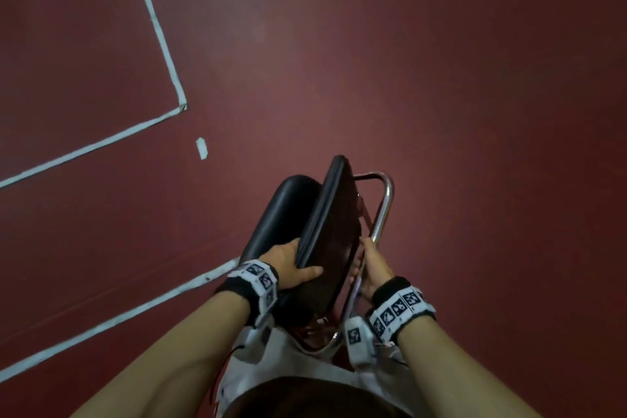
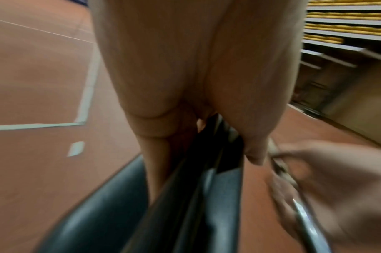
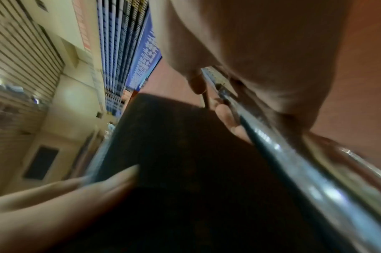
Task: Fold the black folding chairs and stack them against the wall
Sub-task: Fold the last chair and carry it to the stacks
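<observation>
The floor [image 1: 441,78] was a dark red, smooth surface marked with white tape lines [image 1: 159,30] that met at a corner, and a short loose scrap of white tape [image 1: 201,148] lay just beside that corner. In the left wrist view, grey shelves [image 2: 345,22] carrying yellow stacks stood at the floor's far edge. The right wrist view, blurred, showed a pale wall with a ribbed roller shutter [image 3: 23,56] and a blue sign [image 3: 145,56] with white lettering.
</observation>
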